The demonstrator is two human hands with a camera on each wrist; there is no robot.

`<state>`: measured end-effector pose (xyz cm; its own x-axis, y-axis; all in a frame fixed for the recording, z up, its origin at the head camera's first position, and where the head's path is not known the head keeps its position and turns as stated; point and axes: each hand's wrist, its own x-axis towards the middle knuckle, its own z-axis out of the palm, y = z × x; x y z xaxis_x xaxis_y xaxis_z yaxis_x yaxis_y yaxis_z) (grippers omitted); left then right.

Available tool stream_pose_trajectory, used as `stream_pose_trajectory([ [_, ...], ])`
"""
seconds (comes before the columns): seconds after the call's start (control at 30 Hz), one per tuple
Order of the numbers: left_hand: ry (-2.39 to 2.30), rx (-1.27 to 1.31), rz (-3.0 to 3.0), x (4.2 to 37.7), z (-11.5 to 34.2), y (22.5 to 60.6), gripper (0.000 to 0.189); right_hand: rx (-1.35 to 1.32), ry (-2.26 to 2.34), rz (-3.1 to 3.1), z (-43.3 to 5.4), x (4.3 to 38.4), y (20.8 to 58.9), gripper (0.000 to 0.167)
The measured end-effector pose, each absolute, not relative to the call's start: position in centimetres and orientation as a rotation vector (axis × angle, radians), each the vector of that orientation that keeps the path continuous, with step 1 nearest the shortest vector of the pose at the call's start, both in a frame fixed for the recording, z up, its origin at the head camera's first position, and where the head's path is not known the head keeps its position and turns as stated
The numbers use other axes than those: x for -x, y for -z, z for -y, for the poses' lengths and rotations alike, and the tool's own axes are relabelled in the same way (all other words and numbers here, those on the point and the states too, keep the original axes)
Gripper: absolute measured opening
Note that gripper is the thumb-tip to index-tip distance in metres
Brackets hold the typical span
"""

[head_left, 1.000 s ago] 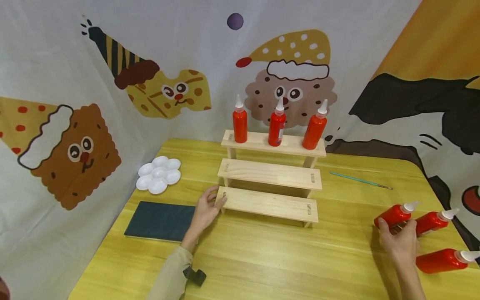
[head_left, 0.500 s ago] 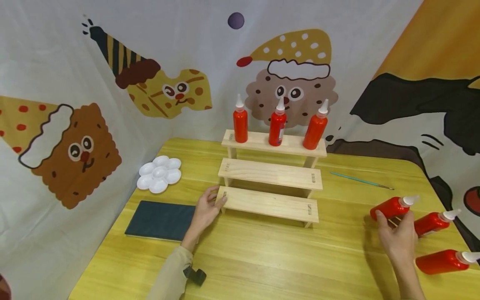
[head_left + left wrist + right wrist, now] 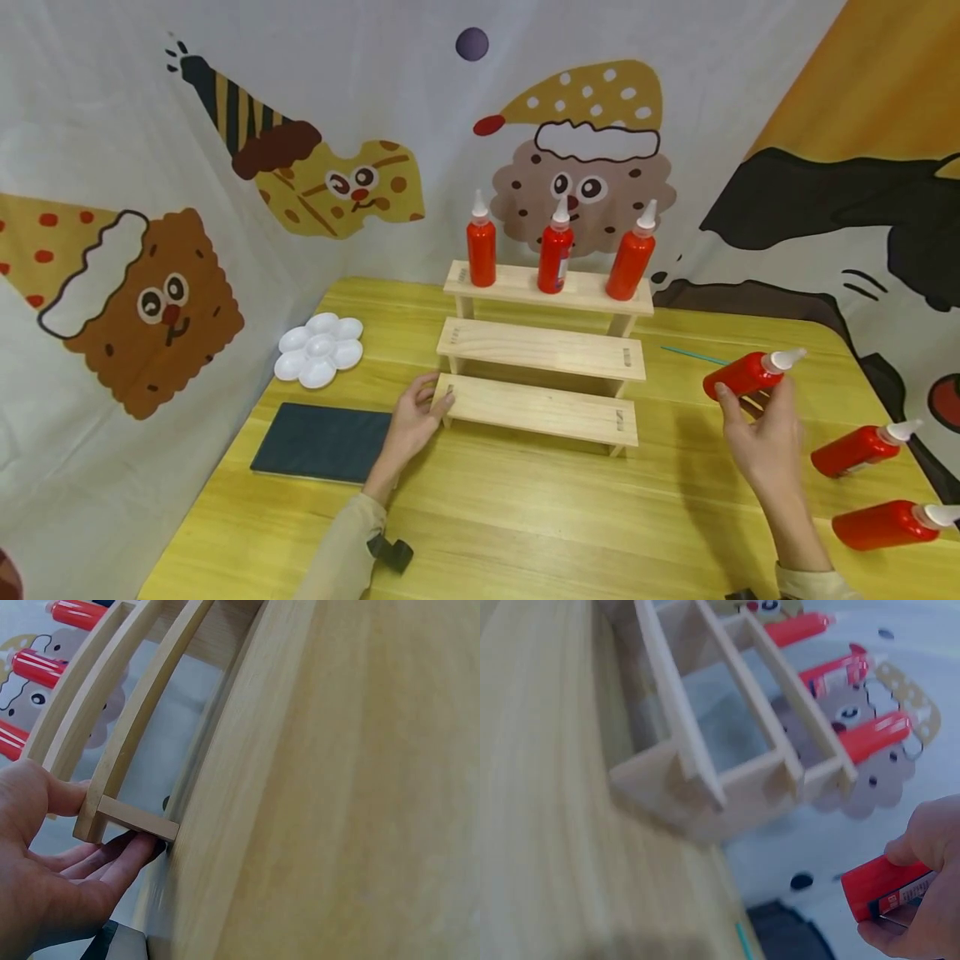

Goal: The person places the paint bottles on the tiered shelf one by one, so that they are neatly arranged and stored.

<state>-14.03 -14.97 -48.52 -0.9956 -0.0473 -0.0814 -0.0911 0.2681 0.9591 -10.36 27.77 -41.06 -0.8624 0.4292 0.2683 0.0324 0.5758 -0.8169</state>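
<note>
A three-step wooden shelf (image 3: 542,345) stands mid-table, with three upright red paint bottles (image 3: 555,260) on its top step. My left hand (image 3: 412,419) grips the left end of the lowest step; in the left wrist view the thumb lies on the board and the fingers are against its leg. Off to the right of the shelf, my right hand (image 3: 765,437) holds a red paint bottle (image 3: 738,377) above the table, tilted with its white nozzle toward the right. The right wrist view shows that bottle's base (image 3: 862,892) between thumb and fingers.
Two more red bottles, an upper one (image 3: 855,451) and a lower one (image 3: 885,525), lie at the table's right. A thin turquoise brush (image 3: 692,355) is partly hidden behind the held bottle. At left are a white flower-shaped palette (image 3: 318,348) and a dark flat rectangle (image 3: 322,442).
My right hand has lifted the bottle from beside the other two and carried it left and up toward the shelf. The left hand has stayed on the shelf.
</note>
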Motion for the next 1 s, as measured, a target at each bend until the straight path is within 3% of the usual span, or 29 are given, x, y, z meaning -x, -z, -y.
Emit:
stream_pose_trajectory([
  [0.63, -1.85, 0.151, -2.485, 14.1, 15.0, 48.8, 0.056, -0.316, -1.302, 2.298, -18.2, 14.3, 38.4, 0.049],
  [1.0, -1.837, 0.151, -2.506, 14.0, 15.0, 48.9, 0.055, -0.489, -1.514, 2.418, -12.2, 17.5, 38.8, 0.047],
])
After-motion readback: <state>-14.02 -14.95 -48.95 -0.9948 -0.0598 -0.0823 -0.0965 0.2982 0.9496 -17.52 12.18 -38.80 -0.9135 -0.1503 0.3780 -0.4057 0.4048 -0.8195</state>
